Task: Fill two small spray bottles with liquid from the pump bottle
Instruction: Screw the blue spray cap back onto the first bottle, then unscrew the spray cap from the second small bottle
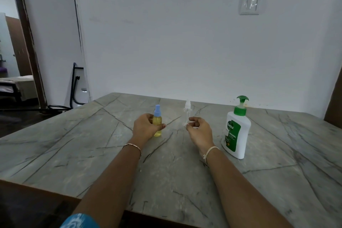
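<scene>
A small spray bottle with a blue cap (pixel 157 114) and yellow liquid stands upright on the grey stone table (pixel 92 146); my left hand (pixel 146 127) is wrapped around its body. A second, clear spray bottle with a white cap (pixel 187 111) stands to its right. My right hand (pixel 199 130) sits just beside and in front of its base, fingers curled; whether they touch the bottle I cannot tell. The white pump bottle with a green pump and green label (pixel 236 131) stands upright further right, apart from both hands.
The table's far edge meets a white wall with a switch plate (pixel 249 4). A dark doorway (pixel 16 52) and a black metal frame (pixel 75 87) lie off the table's left side. The table's near edge runs along the bottom.
</scene>
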Demonstrator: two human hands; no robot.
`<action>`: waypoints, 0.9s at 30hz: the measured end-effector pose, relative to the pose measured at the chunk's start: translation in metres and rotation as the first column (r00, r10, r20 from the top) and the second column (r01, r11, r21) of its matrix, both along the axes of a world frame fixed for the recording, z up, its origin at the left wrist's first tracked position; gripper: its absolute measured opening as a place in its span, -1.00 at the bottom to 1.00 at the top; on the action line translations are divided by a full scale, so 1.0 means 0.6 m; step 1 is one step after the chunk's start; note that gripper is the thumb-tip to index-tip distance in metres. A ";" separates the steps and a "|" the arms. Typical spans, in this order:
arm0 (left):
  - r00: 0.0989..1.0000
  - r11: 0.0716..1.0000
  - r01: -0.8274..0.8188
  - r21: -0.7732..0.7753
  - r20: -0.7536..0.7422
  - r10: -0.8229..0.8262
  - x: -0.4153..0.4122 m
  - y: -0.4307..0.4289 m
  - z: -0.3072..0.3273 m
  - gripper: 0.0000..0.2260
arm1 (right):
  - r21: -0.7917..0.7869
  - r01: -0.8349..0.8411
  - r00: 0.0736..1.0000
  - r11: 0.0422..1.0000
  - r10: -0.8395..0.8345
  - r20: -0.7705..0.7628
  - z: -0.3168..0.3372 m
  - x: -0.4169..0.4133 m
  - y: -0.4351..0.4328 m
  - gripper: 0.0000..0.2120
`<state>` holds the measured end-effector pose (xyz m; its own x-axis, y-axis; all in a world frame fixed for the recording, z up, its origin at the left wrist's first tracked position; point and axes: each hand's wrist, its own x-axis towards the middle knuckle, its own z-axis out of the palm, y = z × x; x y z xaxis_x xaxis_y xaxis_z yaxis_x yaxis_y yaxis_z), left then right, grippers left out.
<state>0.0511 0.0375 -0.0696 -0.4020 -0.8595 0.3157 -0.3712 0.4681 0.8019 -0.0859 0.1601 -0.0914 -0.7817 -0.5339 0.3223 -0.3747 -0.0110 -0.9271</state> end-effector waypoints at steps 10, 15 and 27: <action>0.997 0.997 0.046 0.058 -0.069 -0.042 0.008 -0.008 0.005 -0.30 | 0.137 0.086 0.995 0.987 -0.092 0.038 0.024 -0.044 -0.016 -0.43; 0.991 0.987 0.133 0.085 0.006 -0.134 0.005 -0.024 0.003 -0.25 | 0.265 -0.011 1.000 0.964 0.011 0.001 0.032 -0.068 -0.049 -0.17; 0.968 0.952 0.248 0.179 -0.012 -0.250 0.002 -0.036 -0.008 -0.25 | 0.323 0.044 0.986 0.945 0.011 -0.165 0.029 -0.091 -0.120 -0.42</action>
